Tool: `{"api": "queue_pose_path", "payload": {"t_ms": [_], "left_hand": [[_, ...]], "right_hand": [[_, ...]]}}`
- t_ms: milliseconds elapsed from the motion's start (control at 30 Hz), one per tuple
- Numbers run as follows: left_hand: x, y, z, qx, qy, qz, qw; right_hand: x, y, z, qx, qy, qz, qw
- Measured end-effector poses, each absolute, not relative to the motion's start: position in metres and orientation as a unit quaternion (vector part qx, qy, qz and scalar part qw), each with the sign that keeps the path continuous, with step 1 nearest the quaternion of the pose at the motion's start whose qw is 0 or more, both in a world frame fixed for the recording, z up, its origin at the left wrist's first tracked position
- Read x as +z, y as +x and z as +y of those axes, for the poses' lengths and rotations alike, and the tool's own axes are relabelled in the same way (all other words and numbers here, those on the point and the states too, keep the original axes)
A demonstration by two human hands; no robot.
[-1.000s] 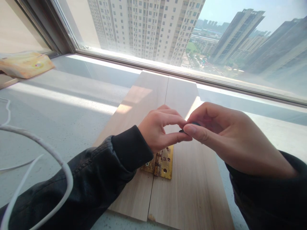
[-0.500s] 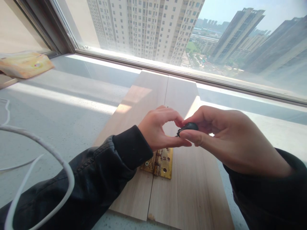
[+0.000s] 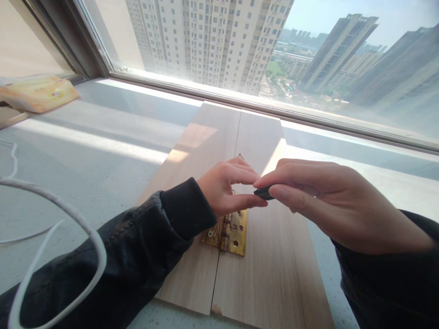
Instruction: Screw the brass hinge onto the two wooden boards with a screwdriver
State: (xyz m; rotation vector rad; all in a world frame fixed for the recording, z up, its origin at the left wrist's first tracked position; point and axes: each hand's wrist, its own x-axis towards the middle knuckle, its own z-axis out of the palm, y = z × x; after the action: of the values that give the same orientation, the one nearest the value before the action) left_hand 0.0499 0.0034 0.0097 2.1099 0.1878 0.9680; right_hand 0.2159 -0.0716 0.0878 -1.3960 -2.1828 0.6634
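Note:
My right hand [image 3: 318, 196] pinches a small tool with a short black handle [image 3: 263, 192], probably a screwdriver, between thumb and fingers. Most of the handle is hidden in the grip. From the left, my left hand [image 3: 231, 187] reaches to the tool's end with thumb and fingers apart; its thumb appears to touch the handle from below. Under the hands, a worn brass hinge [image 3: 235, 235] lies flat across the seam of two pale wooden boards [image 3: 267, 274]. A cross-head screw [image 3: 210, 234] sits in its left leaf; holes show in the right leaf.
The boards lie on a speckled white windowsill [image 3: 113, 183], reaching towards the window frame [image 3: 192, 93]. A thick white cable [image 3: 78, 219] loops at the left, in front of my sleeve. An orange-yellow package [image 3: 41, 93] rests at the far left.
My right hand has turned the black handle, so less of it shows between the fingers. My left thumb and fingers have come closer together near its end.

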Motion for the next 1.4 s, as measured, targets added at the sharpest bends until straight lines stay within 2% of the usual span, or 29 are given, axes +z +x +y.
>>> {"api": "queue_pose_path", "payload": {"t_ms": [267,433,567,800,1000,1167,1400], "left_hand": [[0.017,0.053,-0.005,0.431,0.811,0.198,0.341],[0.018,0.056,-0.007,0.473,0.794,0.229,0.306],[0.02,0.055,-0.007,0.452,0.811,0.228,0.292],[0.017,0.049,0.002,0.444,0.832,0.173,0.285],[0.017,0.05,0.003,0.425,0.856,0.161,0.246],[0.016,0.054,-0.003,0.42,0.854,0.221,0.212],[0.016,0.056,-0.009,0.45,0.829,0.239,0.232]], "right_hand": [[0.078,0.205,-0.07,0.226,-0.586,-0.736,0.25],[0.075,0.2,-0.071,0.155,-0.627,-0.718,0.261],[0.074,0.199,-0.072,0.096,-0.641,-0.713,0.267],[0.081,0.21,-0.072,0.225,-0.567,-0.751,0.252],[0.084,0.22,-0.072,0.239,-0.575,-0.748,0.229],[0.084,0.218,-0.072,0.246,-0.561,-0.753,0.241],[0.081,0.219,-0.069,0.243,-0.555,-0.756,0.25]]}}
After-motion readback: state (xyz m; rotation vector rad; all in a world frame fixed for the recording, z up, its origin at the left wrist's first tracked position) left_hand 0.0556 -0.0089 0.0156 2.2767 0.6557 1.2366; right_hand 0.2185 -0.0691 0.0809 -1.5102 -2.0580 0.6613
